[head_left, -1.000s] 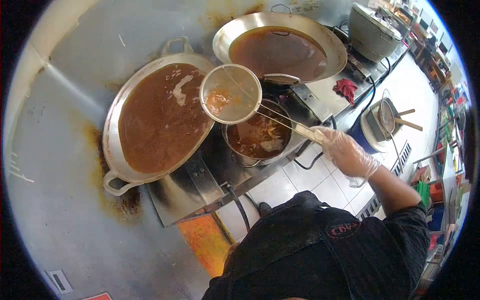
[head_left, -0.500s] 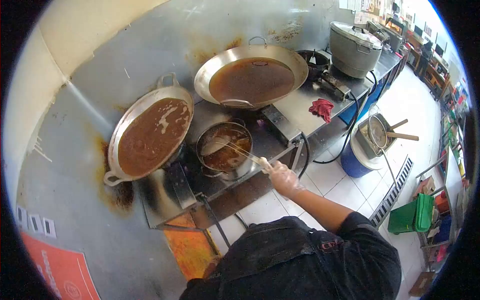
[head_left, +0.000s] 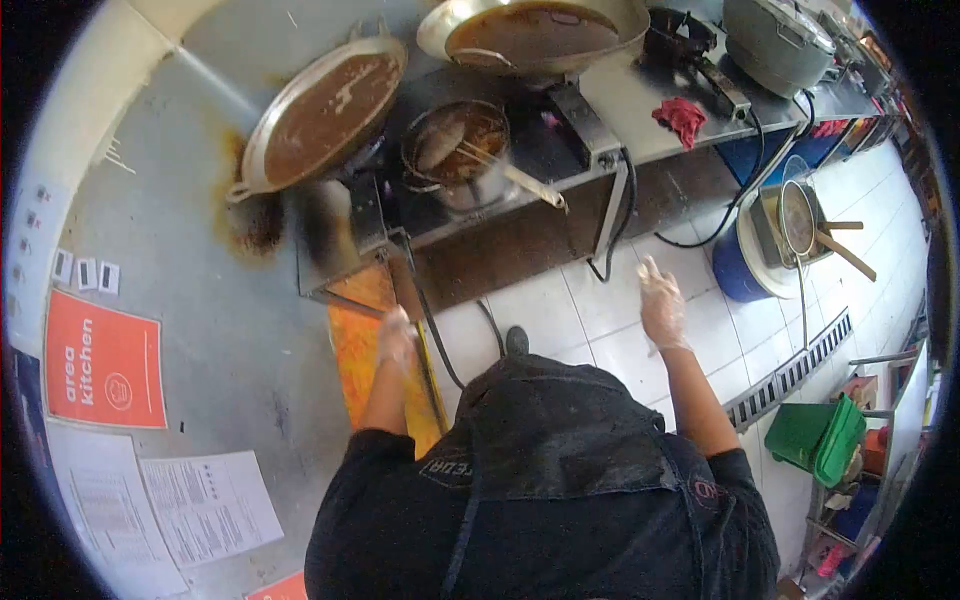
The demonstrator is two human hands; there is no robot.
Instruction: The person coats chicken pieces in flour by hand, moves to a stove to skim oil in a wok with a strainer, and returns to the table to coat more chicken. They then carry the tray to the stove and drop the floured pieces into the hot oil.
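In the head view, my right hand point(head_left: 662, 305) wears a clear plastic glove and is raised above the tiled floor, fingers stretched up, holding nothing. My left hand point(head_left: 397, 338), also gloved and slightly blurred, is over the orange panel beside the stove, with its fingers extended and no object visible in it. A strainer point(head_left: 440, 145) rests in the small pot point(head_left: 478, 188) of brown liquid. Its pale handle point(head_left: 535, 187) sticks out over the stove's front edge, apart from both hands.
A large wok point(head_left: 260, 165) of brown liquid stands tilted at left, and another wok point(head_left: 630, 38) is behind. A red cloth point(head_left: 680, 122) lies on the counter beside a burner. At right are a blue drum point(head_left: 735, 265), a sieve point(head_left: 798, 220) and a green bin point(head_left: 815, 440).
My right hand has let go of the strainer's handle and drawn back to the right. My left hand has come into view. The camera has tipped down, so the stove sits higher.
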